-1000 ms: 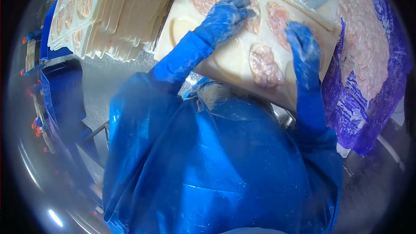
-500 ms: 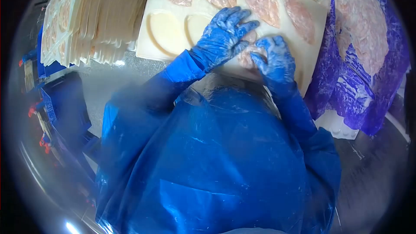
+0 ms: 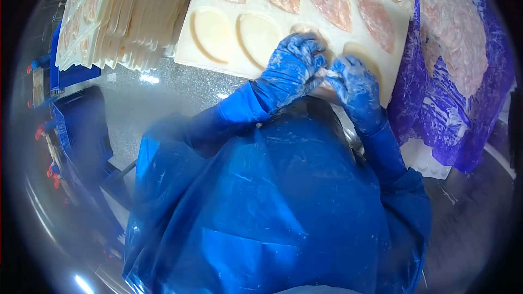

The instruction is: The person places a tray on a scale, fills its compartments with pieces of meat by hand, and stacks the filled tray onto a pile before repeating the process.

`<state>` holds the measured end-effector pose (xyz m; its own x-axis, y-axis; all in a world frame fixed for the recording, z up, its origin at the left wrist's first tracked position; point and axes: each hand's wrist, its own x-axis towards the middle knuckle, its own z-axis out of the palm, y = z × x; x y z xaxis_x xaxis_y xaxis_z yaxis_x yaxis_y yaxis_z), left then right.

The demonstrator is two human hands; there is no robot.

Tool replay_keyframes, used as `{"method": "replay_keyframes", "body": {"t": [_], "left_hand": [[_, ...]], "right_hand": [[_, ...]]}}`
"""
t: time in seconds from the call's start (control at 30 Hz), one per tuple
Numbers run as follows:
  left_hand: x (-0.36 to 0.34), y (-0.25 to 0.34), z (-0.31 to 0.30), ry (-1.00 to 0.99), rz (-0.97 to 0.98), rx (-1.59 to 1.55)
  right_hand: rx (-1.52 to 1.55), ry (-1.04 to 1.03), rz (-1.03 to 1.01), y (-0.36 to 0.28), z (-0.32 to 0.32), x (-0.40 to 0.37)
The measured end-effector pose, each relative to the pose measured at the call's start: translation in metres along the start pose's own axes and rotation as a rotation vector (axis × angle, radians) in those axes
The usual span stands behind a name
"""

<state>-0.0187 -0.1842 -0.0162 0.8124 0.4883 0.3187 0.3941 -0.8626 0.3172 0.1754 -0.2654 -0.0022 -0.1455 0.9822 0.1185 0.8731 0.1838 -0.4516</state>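
A pale tray (image 3: pixel 188 57) with leaf-shaped hollows lies in front of me; its far row holds several flat pieces of pink meat (image 3: pixel 328 2). Two hollows at the near left are bare. My left hand (image 3: pixel 297 62), in a wet blue glove, is closed over the third near hollow with its fingers curled on meat. Beside it my right hand (image 3: pixel 354 84), also gloved, pinches a small whitish bit of meat (image 3: pixel 323 72) between the two hands. The rest of the meat under my fingers is mostly hidden.
At the left stands a tall stack of pale trays (image 3: pixel 136 19). A heap of pink meat (image 3: pixel 452 27) lies on purple plastic film (image 3: pixel 408 71) at the right. Blue crates (image 3: pixel 84 125) are at the lower left. Another tray edge shows at the top.
Both hands have moved slightly down and right. The left fingers, spread before, are now curled, and the hands have come together around a bit of meat. The tray has shifted slightly.
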Motion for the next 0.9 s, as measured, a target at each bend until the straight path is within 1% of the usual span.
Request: {"method": "replay_keyframes", "body": {"t": [0.03, 0.07, 0.1, 0.13, 0.17, 0.2, 0.23, 0.27, 0.3, 0.33, 0.37, 0.4, 0.43, 0.47, 0.53, 0.57, 0.6, 0.63, 0.67, 0.7, 0.73, 0.77, 0.8, 0.83, 0.87, 0.9], "left_hand": [[-0.008, 0.0, 0.019, 0.122, -0.19, -0.352], [-0.009, -0.002, 0.02, 0.118, -0.182, -0.352], [-0.014, -0.005, 0.018, 0.062, -0.249, -0.453], [-0.02, -0.007, 0.016, 0.003, -0.319, -0.553], [-0.016, -0.003, -0.004, -0.074, -0.045, -0.052], [-0.013, 0.002, -0.01, -0.077, -0.039, -0.052], [-0.01, 0.006, -0.015, -0.123, -0.031, 0.018], [-0.007, 0.009, -0.016, -0.167, -0.02, 0.088], [-0.011, 0.005, -0.013, -0.114, 0.004, 0.175], [-0.014, 0.001, -0.011, -0.119, 0.012, 0.171], [-0.017, -0.005, -0.01, -0.117, -0.002, 0.09], [-0.018, -0.007, -0.01, -0.114, -0.017, 0.011], [-0.018, -0.007, -0.012, -0.134, -0.087, -0.074], [-0.017, -0.006, -0.014, -0.136, -0.084, -0.074], [-0.015, -0.005, -0.02, -0.134, -0.064, -0.077], [-0.013, -0.006, -0.022, -0.133, -0.062, -0.076], [-0.01, -0.008, -0.024, -0.147, -0.136, -0.264], [-0.005, -0.007, -0.026, -0.16, -0.208, -0.456], [0.0, -0.003, -0.027, -0.16, -0.206, -0.463], [0.008, 0.004, -0.028, -0.026, -0.21, -0.484], [0.017, 0.011, -0.033, 0.11, -0.214, -0.504], [0.026, 0.02, -0.044, 0.119, -0.195, -0.427], [0.024, 0.029, -0.038, 0.121, -0.19, -0.435], [0.02, 0.038, -0.028, 0.02, -0.177, -0.556], [0.018, 0.048, -0.024, -0.083, -0.161, -0.677], [0.017, 0.055, -0.027, -0.297, -0.123, -0.449]], "right_hand": [[0.216, 0.003, 0.115, 0.005, 0.001, -0.009], [0.434, 0.008, 0.236, 0.007, 0.0, -0.015], [0.542, 0.053, 0.202, 0.009, -0.006, -0.018], [0.547, 0.054, 0.211, 0.011, -0.006, -0.021], [0.838, 0.017, 0.309, 0.013, -0.004, -0.021], [1.126, -0.018, 0.403, 0.016, -0.004, -0.021], [0.921, -0.033, 0.234, 0.011, -0.013, -0.015], [0.918, -0.023, 0.237, 0.003, -0.016, -0.012], [0.536, -0.028, 0.088, -0.005, -0.016, -0.01], [0.155, -0.037, -0.052, -0.013, -0.015, -0.011], [0.018, -0.009, -0.102, -0.015, -0.002, -0.013], [0.018, -0.005, -0.091, -0.015, -0.001, -0.011], [0.067, -0.096, 0.051, -0.016, -0.003, -0.005], [0.118, -0.187, 0.189, -0.016, -0.007, -0.002], [0.164, -0.173, 0.191, -0.014, -0.012, -0.004], [0.197, -0.155, 0.15, -0.01, -0.011, -0.007], [0.227, -0.137, 0.11, -0.007, -0.012, -0.01], [0.223, -0.136, 0.114, -0.003, -0.015, -0.009], [0.383, -0.012, 0.099, 0.001, -0.02, -0.006], [0.542, 0.112, 0.083, 0.003, -0.027, -0.004], [0.536, 0.109, 0.088, 0.004, -0.041, -0.002], [0.407, 0.144, 0.065, 0.004, -0.06, 0.002], [0.277, 0.18, 0.042, 0.007, -0.072, 0.003], [0.198, 0.094, 0.041, 0.018, -0.077, -0.004], [0.187, 0.096, 0.05, 0.033, -0.076, -0.015], [0.052, 0.087, 0.049, 0.05, -0.068, -0.03]]}}
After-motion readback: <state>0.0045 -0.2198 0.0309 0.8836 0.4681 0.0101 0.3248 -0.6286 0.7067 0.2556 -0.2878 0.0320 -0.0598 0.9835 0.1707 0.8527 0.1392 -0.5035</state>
